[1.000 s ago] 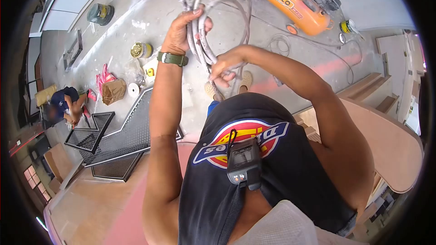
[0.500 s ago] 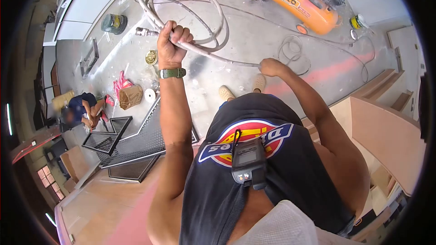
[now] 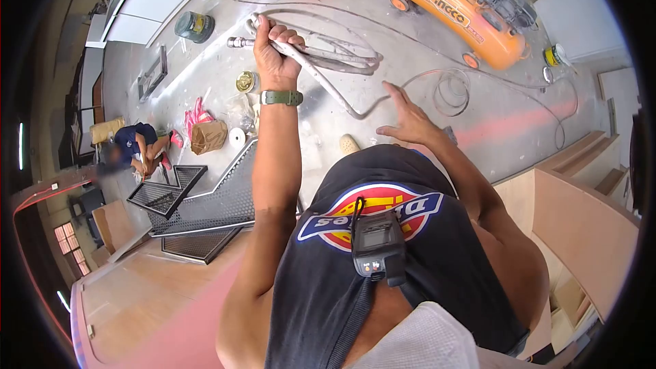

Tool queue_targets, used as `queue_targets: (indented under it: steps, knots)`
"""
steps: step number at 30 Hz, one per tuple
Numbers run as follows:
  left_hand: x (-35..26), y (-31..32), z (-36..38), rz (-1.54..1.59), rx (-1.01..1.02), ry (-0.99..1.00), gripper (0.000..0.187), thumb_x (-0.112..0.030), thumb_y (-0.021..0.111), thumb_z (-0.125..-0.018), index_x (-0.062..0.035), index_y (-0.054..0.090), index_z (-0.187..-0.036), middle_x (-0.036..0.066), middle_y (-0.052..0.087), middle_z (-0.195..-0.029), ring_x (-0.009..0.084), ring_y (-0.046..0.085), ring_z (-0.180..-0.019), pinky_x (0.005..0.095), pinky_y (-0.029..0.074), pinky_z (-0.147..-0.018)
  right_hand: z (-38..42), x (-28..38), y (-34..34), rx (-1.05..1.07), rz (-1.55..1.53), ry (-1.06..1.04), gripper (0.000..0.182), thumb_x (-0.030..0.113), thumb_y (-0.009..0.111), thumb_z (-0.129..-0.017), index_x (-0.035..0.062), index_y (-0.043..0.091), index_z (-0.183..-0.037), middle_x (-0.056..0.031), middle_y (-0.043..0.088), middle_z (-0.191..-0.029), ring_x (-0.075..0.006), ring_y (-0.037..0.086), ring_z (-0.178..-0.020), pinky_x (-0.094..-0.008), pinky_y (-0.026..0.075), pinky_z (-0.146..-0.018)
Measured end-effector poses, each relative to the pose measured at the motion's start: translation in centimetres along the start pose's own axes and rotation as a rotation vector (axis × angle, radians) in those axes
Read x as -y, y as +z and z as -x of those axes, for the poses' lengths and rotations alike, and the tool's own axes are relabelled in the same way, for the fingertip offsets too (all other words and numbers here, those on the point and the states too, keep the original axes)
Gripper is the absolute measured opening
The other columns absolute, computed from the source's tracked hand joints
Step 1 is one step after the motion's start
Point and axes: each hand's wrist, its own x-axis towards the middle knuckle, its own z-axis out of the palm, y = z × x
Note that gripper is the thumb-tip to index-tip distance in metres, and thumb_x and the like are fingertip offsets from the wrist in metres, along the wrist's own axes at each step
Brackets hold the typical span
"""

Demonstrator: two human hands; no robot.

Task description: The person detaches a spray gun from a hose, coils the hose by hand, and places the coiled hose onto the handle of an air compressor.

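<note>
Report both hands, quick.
Left hand: closed, gripping the pale hose.
Right hand: open, fingers spread beside the hose; whether they touch it can't be told.

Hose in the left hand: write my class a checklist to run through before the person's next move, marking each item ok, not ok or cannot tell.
1. Left hand closed around the hose: ok.
2. Right hand gripping the hose: not ok; it is open, with the fingers spread.
3. Metal fitting free of any connection: ok; it juts out beside the left hand.
4. Loops gathered into a neat coil: not ok; they trail loosely beyond the left hand.
5. Loops apart from the orange air compressor: ok.
6. Far end of the hose disconnected: cannot tell; that end cannot be made out.
</note>
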Motion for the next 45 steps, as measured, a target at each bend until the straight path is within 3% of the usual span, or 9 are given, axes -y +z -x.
queue_targets:
  steps: [11, 12, 16, 22, 25, 32, 37, 41, 45]
  knots:
    - [5.7, 0.5, -0.1, -0.053, -0.316, 0.025, 0.032, -0.028, 0.068, -0.088, -0.0155, 0.049, -0.066, -0.002, 0.051, -0.057, 0.0161, 0.055, -0.061, 0.0355, 0.051, -0.067, -5.3, 5.4, -1.6, -0.212, 0.016, -0.170, 0.124, 0.037, 0.088, -0.060, 0.0047, 0.009, -0.150, -0.0244, 0.020, -0.152, -0.0400, 0.025, -0.140, -0.0417, 0.028, -0.113]
    - [6.4, 1.4, 0.3, -0.039, -0.313, -0.008, 0.033, -0.030, 0.067, -0.089, -0.0154, 0.049, -0.065, -0.002, 0.052, -0.058, 0.0170, 0.056, -0.061, 0.0383, 0.051, -0.073, -6.6, 4.6, -0.1, -0.330, 0.069, -0.141, 0.089, 0.035, 0.082, -0.068, 0.0027, 0.036, -0.138, -0.0298, 0.050, -0.127, -0.0417, 0.055, -0.114, -0.0440, 0.047, -0.093]
    - [6.0, 2.2, 0.7, 0.027, -0.217, -0.106, 0.036, -0.033, 0.062, -0.092, -0.0123, 0.050, -0.066, -0.001, 0.051, -0.061, 0.0173, 0.058, -0.069, 0.0427, 0.050, -0.085, -7.8, 3.3, -0.7, -0.366, -0.067, -0.086, 0.028, 0.022, 0.073, -0.078, -0.0014, 0.059, -0.085, -0.0208, 0.060, -0.065, -0.0355, 0.063, -0.061, -0.0414, 0.047, -0.057]
    - [5.0, 2.4, 0.2, -0.095, -0.184, -0.130, 0.027, -0.031, 0.066, -0.090, -0.0119, 0.053, -0.075, 0.002, 0.055, -0.063, 0.0203, 0.061, -0.075, 0.0450, 0.050, -0.088, -8.2, 4.8, -0.6, -0.429, -0.027, -0.092, 0.026, 0.022, 0.072, -0.080, 0.0005, 0.058, -0.083, -0.0172, 0.056, -0.063, -0.0261, 0.056, -0.055, -0.0377, 0.044, -0.055]
    - [4.2, 1.6, -0.5, -0.116, -0.107, -0.151, 0.019, -0.022, 0.065, -0.090, -0.0139, 0.053, -0.078, -0.002, 0.052, -0.061, 0.0130, 0.053, -0.058, 0.0345, 0.051, -0.065, -8.7, 6.7, 0.1, -0.455, -0.017, -0.105, 0.029, 0.024, 0.074, -0.078, 0.0001, 0.059, -0.086, -0.0210, 0.060, -0.066, -0.0382, 0.063, -0.063, -0.0427, 0.050, -0.061]
    - [-6.2, 11.5, 2.5, -0.242, 0.382, -0.143, 0.017, -0.016, 0.054, -0.094, -0.0132, 0.048, -0.079, -0.007, 0.037, -0.059, 0.0051, 0.033, -0.048, 0.0241, 0.037, -0.050, -9.7, 6.7, 0.8, -0.710, 0.104, -0.350, 0.056, 0.006, 0.065, -0.072, 0.0103, 0.048, -0.126, -0.0127, 0.052, -0.125, -0.0353, 0.059, -0.104, -0.0407, 0.054, -0.077]
    - [-18.7, 22.0, 7.7, -0.389, 0.519, 0.013, 0.013, -0.009, 0.046, -0.097, 0.0021, 0.046, -0.102, -0.006, 0.042, -0.057, 0.0029, 0.039, -0.040, 0.0187, 0.038, -0.041, -10.0, -10.6, 1.3, -0.832, 0.119, 0.061, 0.019, 0.001, 0.058, -0.078, 0.0037, 0.062, -0.097, -0.0158, 0.066, -0.091, -0.0348, 0.065, -0.088, -0.0377, 0.052, -0.077]
    - [-30.8, 25.9, 10.0, -0.591, 0.413, 0.104, 0.013, -0.007, 0.045, -0.097, 0.0035, 0.043, -0.104, -0.004, 0.041, -0.054, 0.0036, 0.038, -0.038, 0.0178, 0.038, -0.038, -2.4, -27.4, -0.6, -0.935, 0.332, 0.156, 0.032, 0.001, 0.056, -0.076, 0.0041, 0.062, -0.108, -0.0182, 0.065, -0.105, -0.0371, 0.061, -0.101, -0.0436, 0.049, -0.086]
    - [-42.7, 26.4, 11.2, -0.816, 0.354, 0.151, 0.010, -0.003, 0.042, -0.097, 0.0044, 0.044, -0.105, -0.003, 0.038, -0.054, 0.0038, 0.036, -0.038, 0.0155, 0.033, -0.037, 11.0, -38.4, -5.4, -0.640, 0.551, 0.641, 0.040, 0.018, 0.057, -0.081, 0.0014, 0.060, -0.116, -0.0219, 0.062, -0.111, -0.0390, 0.057, -0.107, -0.0454, 0.048, -0.090]
